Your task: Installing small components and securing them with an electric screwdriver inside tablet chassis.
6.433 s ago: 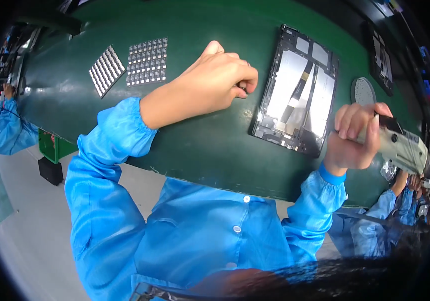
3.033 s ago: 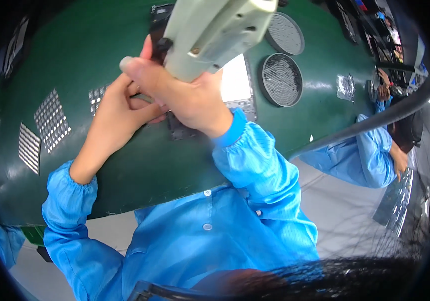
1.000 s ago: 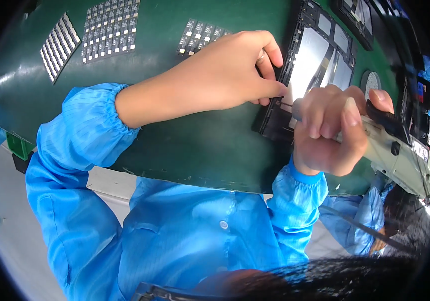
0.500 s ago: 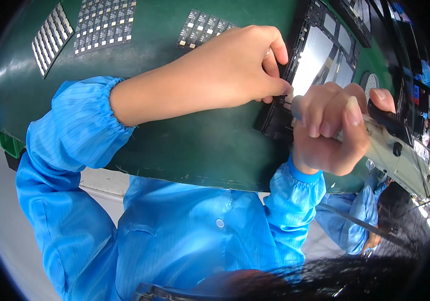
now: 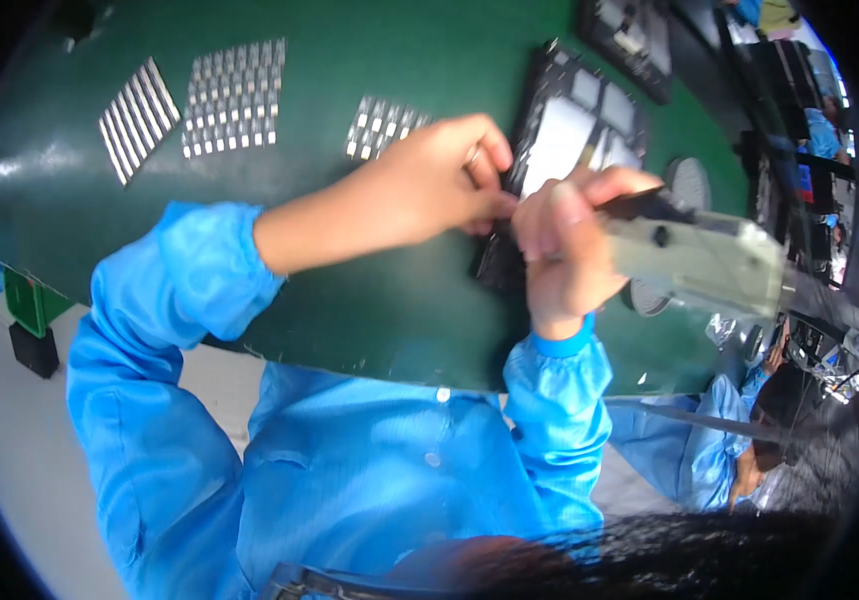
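Observation:
An open flat device with a black frame and pale inner panels lies on the green table. My left hand rests on its near left edge, fingers pinched together at the frame. My right hand grips a grey-green electric screwdriver, its tip end hidden behind my fingers close to the left hand. Both hands meet at the device's near corner.
Sheets of small silvery parts lie at the far left: a striped one, a larger grid and a small one. Round mesh dishes sit right of the device. Another dark device lies beyond. A co-worker in blue sits at the right.
The view has shifted, so the device and parts sheets sit further from the top edge. My right hand with the screwdriver has come closer to my left hand at the device's near corner.

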Demonstrator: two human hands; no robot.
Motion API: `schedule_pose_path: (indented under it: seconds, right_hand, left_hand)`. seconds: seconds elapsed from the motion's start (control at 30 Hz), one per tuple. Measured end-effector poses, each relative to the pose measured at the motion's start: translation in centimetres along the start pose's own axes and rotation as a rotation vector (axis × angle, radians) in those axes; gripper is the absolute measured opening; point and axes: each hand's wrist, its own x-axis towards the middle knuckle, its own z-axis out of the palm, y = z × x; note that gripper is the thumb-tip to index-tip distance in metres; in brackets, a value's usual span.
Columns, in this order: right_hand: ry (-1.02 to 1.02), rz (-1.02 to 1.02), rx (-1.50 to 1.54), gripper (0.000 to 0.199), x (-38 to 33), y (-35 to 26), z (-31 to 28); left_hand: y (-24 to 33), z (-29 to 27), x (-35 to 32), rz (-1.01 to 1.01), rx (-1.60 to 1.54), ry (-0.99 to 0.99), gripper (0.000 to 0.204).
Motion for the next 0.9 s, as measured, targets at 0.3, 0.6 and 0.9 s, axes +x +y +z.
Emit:
schedule_pose_path:
  seconds: [0.3, 0.6, 0.9]
  right_hand:
    - [-0.04, 0.007, -0.074, 0.028, -1.0, -0.6, -0.9]
    - [0.17, -0.304, 0.35, 0.024, 0.4, -5.7, -8.2]
    - [0.454, -0.426, 0.13, 0.022, 0.6, -6.8, -19.3]
  left_hand:
    - [3.1, 4.9, -6.4, 0.212, 0.867, 0.114, 0.06]
    - [-1.7, 6.4, -4.7, 0.413, 0.427, 0.254, 0.051]
    - [5.5, 4.7, -5.6, 0.072, -0.499, 0.249, 0.045]
